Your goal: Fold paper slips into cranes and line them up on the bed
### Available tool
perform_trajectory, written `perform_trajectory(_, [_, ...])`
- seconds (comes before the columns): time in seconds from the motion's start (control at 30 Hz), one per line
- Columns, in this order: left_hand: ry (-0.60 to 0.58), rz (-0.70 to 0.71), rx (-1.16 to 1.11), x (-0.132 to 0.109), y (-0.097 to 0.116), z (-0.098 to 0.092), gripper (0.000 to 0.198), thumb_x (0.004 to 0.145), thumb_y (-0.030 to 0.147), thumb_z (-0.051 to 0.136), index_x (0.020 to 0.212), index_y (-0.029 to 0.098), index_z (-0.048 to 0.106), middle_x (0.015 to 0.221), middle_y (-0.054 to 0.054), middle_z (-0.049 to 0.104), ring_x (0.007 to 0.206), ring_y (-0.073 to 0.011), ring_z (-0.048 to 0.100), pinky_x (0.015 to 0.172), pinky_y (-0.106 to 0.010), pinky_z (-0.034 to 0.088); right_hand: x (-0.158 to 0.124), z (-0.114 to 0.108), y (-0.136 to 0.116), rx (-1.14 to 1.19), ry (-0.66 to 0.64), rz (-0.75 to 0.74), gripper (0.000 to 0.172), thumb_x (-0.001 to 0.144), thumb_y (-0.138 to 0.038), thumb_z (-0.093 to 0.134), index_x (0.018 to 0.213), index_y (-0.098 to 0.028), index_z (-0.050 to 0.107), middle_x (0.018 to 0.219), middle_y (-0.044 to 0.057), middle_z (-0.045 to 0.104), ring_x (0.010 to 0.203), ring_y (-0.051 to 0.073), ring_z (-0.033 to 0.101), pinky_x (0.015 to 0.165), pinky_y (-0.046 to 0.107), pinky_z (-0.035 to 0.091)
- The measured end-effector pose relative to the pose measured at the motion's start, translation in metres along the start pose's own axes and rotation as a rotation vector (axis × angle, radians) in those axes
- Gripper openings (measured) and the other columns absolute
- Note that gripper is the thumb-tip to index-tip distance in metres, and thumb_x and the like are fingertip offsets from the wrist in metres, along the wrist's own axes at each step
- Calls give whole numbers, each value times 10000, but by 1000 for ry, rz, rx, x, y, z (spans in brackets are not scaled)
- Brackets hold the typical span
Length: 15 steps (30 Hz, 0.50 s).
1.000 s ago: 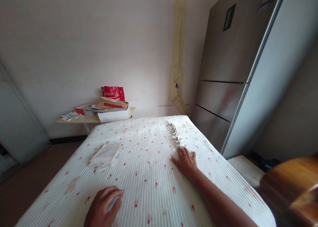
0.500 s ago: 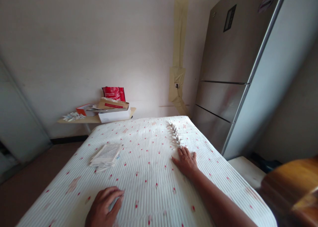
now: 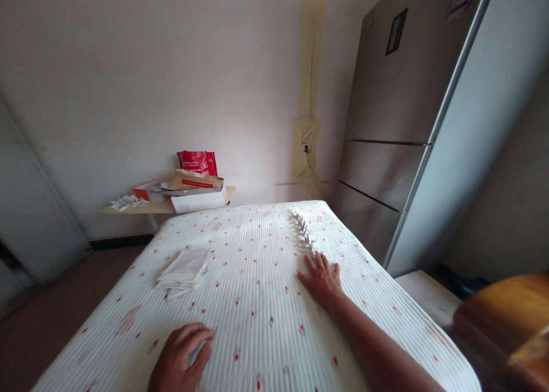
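My right hand [image 3: 322, 277] lies palm down on the cloth, fingers spread, its fingertips touching the near end of a row of small folded paper pieces [image 3: 302, 229]. The row runs away from me toward the far edge. Near the front edge, my left hand [image 3: 182, 355] rests with curved fingers and a gap between thumb and forefinger; I see nothing in it. Beyond that hand sits a loose stack of printed paper sheets [image 3: 184, 269]. Both hands are over a white ribbed tablecloth [image 3: 253, 300] with red spots.
Against the wall, a low side table [image 3: 160, 207] bears a white box [image 3: 199, 200], a red bag [image 3: 197, 162] and a heap of small white pieces [image 3: 128, 202]. A tall refrigerator [image 3: 386, 117] stands at the right. A wooden chair [image 3: 501, 317] is at the lower right.
The view has shifted very slightly. Both hands, the row of folded paper and the stack of sheets look the same.
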<state>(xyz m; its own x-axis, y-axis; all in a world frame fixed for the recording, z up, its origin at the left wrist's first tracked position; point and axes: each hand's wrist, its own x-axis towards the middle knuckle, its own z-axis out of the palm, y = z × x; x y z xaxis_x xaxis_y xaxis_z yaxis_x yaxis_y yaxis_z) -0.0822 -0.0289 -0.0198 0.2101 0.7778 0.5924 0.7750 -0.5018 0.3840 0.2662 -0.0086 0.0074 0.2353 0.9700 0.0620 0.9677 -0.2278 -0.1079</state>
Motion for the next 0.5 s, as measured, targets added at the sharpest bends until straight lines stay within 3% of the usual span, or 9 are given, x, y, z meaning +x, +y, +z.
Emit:
perform_trajectory(0.37, [14, 4, 0, 0, -1, -1, 215, 715, 409, 525, 704, 283, 699, 787, 8, 691, 759, -167, 639, 703, -271, 551, 0, -2, -1, 2, 37, -9, 565, 859, -583, 307, 1356, -315, 331, 1477, 123, 180, 1349, 289, 121, 992, 577, 106])
perform_trajectory(0.5, [25, 5, -12, 0, 1, 0, 222, 719, 420, 524, 701, 287, 701, 783, 10, 690, 752, -168, 642, 703, -273, 555, -12, -2, 0, 4, 49, -12, 568, 844, -575, 364, 1346, -310, 358, 1468, 151, 194, 1337, 321, 159, 983, 587, 125])
